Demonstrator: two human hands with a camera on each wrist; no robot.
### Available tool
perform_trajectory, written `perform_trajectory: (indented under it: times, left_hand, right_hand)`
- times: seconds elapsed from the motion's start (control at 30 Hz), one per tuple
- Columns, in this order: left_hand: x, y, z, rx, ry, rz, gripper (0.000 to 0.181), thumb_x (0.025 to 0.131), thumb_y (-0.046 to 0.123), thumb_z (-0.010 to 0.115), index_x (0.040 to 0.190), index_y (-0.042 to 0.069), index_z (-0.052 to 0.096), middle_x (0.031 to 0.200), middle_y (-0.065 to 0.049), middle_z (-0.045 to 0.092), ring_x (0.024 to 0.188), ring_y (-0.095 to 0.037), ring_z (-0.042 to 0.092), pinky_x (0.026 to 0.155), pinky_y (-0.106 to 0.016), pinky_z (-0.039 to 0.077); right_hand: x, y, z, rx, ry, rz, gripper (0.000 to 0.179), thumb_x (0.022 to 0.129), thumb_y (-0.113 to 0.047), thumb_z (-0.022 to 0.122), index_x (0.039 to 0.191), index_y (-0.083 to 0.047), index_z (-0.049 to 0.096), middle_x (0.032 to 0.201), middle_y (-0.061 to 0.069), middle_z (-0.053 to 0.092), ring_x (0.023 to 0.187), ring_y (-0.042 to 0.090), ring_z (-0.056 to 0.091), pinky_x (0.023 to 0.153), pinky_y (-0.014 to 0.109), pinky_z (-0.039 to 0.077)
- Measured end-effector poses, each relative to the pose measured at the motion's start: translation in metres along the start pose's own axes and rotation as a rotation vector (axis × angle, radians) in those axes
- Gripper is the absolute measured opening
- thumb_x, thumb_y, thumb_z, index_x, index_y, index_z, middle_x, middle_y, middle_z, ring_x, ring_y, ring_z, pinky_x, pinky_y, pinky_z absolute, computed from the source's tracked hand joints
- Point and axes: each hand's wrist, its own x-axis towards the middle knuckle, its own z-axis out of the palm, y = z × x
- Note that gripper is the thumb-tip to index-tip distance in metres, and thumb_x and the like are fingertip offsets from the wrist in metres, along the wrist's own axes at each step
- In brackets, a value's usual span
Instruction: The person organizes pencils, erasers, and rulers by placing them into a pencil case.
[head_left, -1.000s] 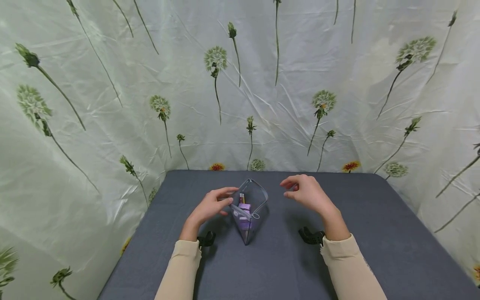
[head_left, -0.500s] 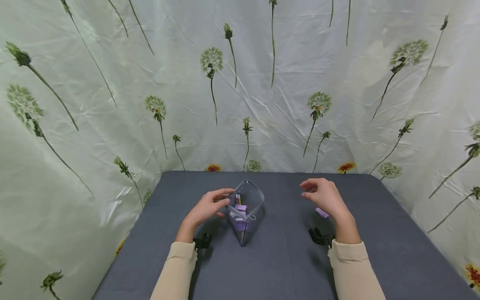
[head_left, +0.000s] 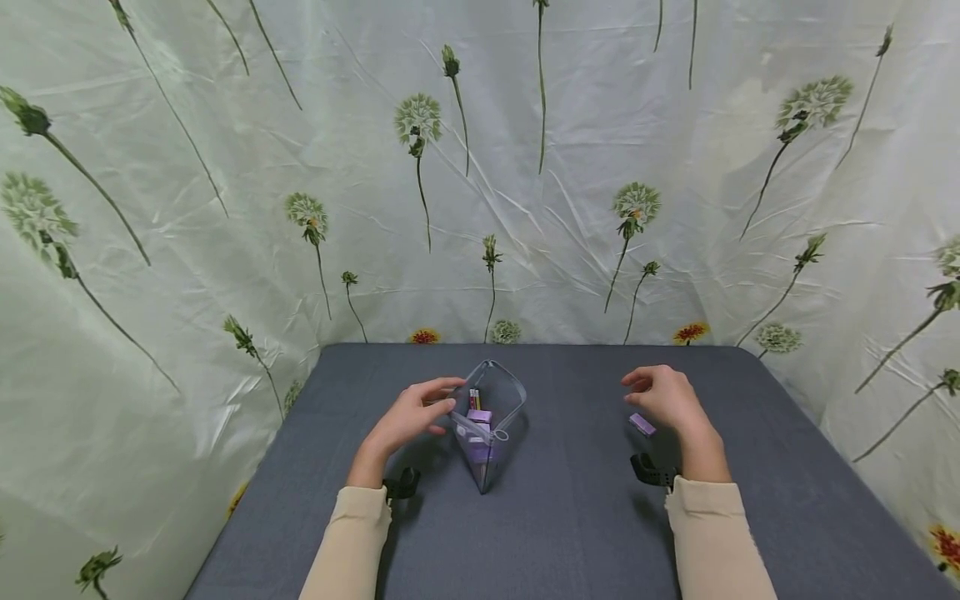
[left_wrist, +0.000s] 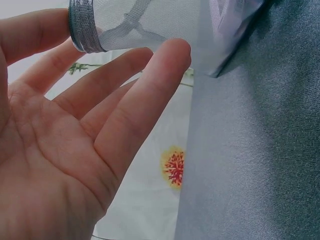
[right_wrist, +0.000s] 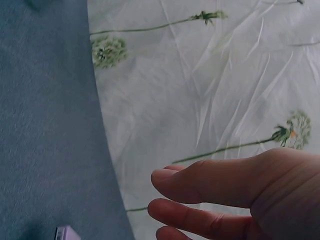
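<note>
A grey mesh zip pouch (head_left: 480, 450) stands on the dark grey table, its mouth spread wide. Several purple items and slim striped sticks show inside it. My left hand (head_left: 405, 423) is at the pouch's left side, thumb and forefinger at the zipper rim (left_wrist: 86, 25); the other fingers reach out loosely, one near the mesh. A small purple block (head_left: 642, 424), kind unclear, lies on the table to the right. Just above it hovers my right hand (head_left: 666, 398), fingers loosely bent and holding nothing. At the bottom of the right wrist view, the block's corner (right_wrist: 67, 233) shows.
The table (head_left: 577, 517) ends at a straight back edge with rounded corners. A pale curtain (head_left: 555, 250) printed with dandelions hangs behind it and down the left and right sides. Each wrist wears a black mount (head_left: 651, 472).
My right hand has moved right, away from the pouch, to above the purple block, which came into sight on the way. My left hand stays at the pouch; the view has shifted slightly.
</note>
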Motion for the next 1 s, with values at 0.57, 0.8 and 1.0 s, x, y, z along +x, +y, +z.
perform_trajectory:
  times: [0.57,0.8,1.0]
  left_hand:
    - [0.001,0.0,-0.004,0.015,-0.009,0.01,0.041,0.101,0.026,0.063,0.142,0.026,0.059,0.147,-0.005,0.052,0.129,-0.032,0.054,0.077,-0.045,0.06]
    - [-0.002,0.0,-0.003,0.016,-0.009,0.005,0.041,0.101,0.026,0.064,0.142,0.028,0.059,0.149,-0.005,0.051,0.13,-0.032,0.053,0.077,-0.043,0.06]
    - [-0.002,0.001,-0.002,0.006,-0.005,0.009,0.045,0.101,0.024,0.063,0.145,0.022,0.056,0.149,-0.009,0.05,0.127,-0.035,0.055,0.077,-0.043,0.06]
  right_hand:
    - [0.004,0.037,0.012,0.01,-0.112,0.117,0.032,0.081,-0.006,0.076,0.113,0.002,0.072,0.098,0.015,0.074,0.083,0.025,0.067,0.074,0.048,0.052]
    - [0.004,0.045,0.019,0.014,-0.133,0.173,0.032,0.079,-0.004,0.077,0.11,0.0,0.073,0.1,0.015,0.071,0.083,0.026,0.06,0.071,0.043,0.049]
    - [0.006,0.05,0.023,0.015,-0.132,0.215,0.027,0.08,-0.004,0.078,0.106,-0.002,0.073,0.101,0.017,0.067,0.079,0.027,0.056,0.066,0.04,0.047]
